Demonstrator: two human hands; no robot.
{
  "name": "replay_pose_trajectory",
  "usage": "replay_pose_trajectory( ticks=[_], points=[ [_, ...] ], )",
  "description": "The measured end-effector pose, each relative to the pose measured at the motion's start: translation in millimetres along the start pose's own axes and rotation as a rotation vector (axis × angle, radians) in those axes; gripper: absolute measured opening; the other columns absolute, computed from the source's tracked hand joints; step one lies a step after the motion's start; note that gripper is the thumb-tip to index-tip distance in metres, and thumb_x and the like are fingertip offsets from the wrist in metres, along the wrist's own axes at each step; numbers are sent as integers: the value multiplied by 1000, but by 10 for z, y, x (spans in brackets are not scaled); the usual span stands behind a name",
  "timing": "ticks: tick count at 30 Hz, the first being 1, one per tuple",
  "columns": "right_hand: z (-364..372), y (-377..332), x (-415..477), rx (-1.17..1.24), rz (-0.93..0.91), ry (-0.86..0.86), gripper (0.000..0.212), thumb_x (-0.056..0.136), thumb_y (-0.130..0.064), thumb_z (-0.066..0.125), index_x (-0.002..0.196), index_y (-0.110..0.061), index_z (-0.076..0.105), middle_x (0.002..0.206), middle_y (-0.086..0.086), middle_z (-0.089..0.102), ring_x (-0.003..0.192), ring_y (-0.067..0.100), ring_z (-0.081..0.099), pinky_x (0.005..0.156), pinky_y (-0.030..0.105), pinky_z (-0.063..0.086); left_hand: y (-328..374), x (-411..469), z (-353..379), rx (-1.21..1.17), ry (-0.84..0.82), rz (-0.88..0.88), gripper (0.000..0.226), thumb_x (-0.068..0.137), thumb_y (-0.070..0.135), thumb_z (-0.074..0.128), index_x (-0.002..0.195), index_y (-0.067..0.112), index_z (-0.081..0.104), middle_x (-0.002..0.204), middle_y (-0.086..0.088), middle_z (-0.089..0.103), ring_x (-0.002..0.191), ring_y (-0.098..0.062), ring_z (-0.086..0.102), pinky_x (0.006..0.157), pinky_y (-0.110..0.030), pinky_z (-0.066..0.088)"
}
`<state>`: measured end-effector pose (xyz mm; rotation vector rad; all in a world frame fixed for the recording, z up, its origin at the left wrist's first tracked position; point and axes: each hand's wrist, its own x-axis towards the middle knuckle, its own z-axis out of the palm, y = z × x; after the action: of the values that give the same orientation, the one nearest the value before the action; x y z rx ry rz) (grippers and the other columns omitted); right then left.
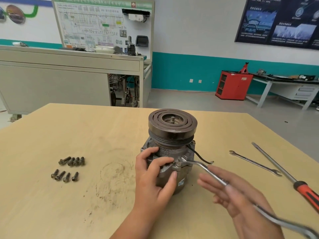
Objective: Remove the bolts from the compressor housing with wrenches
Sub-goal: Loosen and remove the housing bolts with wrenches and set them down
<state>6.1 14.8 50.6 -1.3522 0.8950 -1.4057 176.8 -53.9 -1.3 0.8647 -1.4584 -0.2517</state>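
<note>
The compressor [172, 152] is stood upright near the middle of the tabletop [86, 135] and gripped by the left hand [155, 176], fingers curled round the housing. A wrench [203, 168] is seated on a front bolt [178, 164]. The right hand [233, 192] is blurred, its fingers straight and spread along the shaft. Loose bolts [69, 168] are grouped toward the left edge, and a spare wrench [255, 163] and a screwdriver [293, 176] are laid by the right edge. The wood is pale and scuffed. A teal-banded wall [181, 73] and a red cabinet [233, 85] are seen behind.

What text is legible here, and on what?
"HV": heading on the white wiring board; the characters after it are blurred.
Board's green header strip: blurred, unreadable.
Dark wall poster: Chinese text, too blurred to read.
Sticker on the compressor: too small to read.
Label on the red cabinet: unreadable.
</note>
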Motion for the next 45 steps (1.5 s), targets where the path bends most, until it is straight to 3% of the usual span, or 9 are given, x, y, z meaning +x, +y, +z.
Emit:
replay_pose_trajectory(
  ticks=[8, 13, 19, 24, 30, 34, 38, 41, 45],
  points=[
    [237, -72, -129, -236, -103, -7, 39, 67, -50, 54, 104, -47, 67, 86, -2, 76, 84, 14, 72, 63, 12, 49, 34, -10, 16, 65, 26, 38, 26, 81, 26, 54, 104, 35, 62, 126, 2, 39, 119, -19, 44, 94, -51, 44],
    [71, -42, 383, -93, -20, 169, 20, 67, -33, 74, 84, -21, 75, 46, 5, 58, 42, 10, 53, 41, 16, 39, 28, -6, 33, 73, 37, 57, 23, 82, 23, 52, 99, 35, 64, 124, 1, 39, 117, -20, 44, 102, -35, 35],
    [3, 144, 863, 4, 80, 161, 26, 95, -28, 49, 81, -12, 64, 39, -9, 29, 37, 5, 25, 39, 17, 22, 30, -30, 31, 84, -2, 80, 27, 88, 21, 49, 104, 37, 64, 124, -1, 37, 116, -30, 44, 97, -44, 37],
    [5, -30, 555, 390, -19, 214, 41, 85, -40, 40, 58, -20, 64, 45, -1, 50, 39, 11, 46, 41, 15, 38, 50, -20, 2, 81, -2, 40, 31, 84, 26, 50, 112, 38, 54, 118, 4, 43, 109, -21, 45, 91, -54, 42],
    [250, 175, -9, 90, -102, 232, 32, 84, -42, 48, 90, -14, 62, 90, 7, 75, 89, 24, 71, 53, 16, 47, 49, -14, -3, 75, 1, 37, 29, 81, 26, 51, 109, 33, 55, 116, 6, 44, 109, -15, 44, 88, -59, 42],
    [333, 228, -138, -230, -176, 248, 26, 81, -39, 40, 94, -41, 62, 93, -10, 75, 81, 20, 68, 64, 28, 50, 44, -14, 6, 105, 2, 44, 28, 81, 26, 51, 107, 36, 57, 117, 7, 43, 109, -14, 43, 87, -60, 41],
    [374, 179, -134, -432, -260, 176, 33, 81, -74, 37, 95, -51, 56, 87, -15, 74, 67, 3, 68, 57, 8, 45, 27, -20, 14, 167, 22, 58, 29, 80, 26, 51, 106, 38, 58, 117, 8, 44, 109, -9, 43, 91, -53, 38],
    [272, 164, 83, -157, -216, 290, 30, 89, -50, 42, 82, -32, 65, 53, 6, 65, 39, 16, 56, 41, 14, 37, 33, -14, 15, 141, 39, 62, 26, 80, 25, 51, 102, 37, 60, 117, 12, 45, 107, -10, 44, 88, -55, 40],
    [-44, 204, 560, -114, -43, 260, 33, 97, -16, 38, 80, -15, 66, 41, -7, 42, 41, 9, 35, 41, 17, 28, 45, -4, 12, 76, 31, 84, 22, 83, 23, 51, 98, 35, 62, 115, 27, 37, 108, -7, 43, 80, -61, 42]
  ],
)
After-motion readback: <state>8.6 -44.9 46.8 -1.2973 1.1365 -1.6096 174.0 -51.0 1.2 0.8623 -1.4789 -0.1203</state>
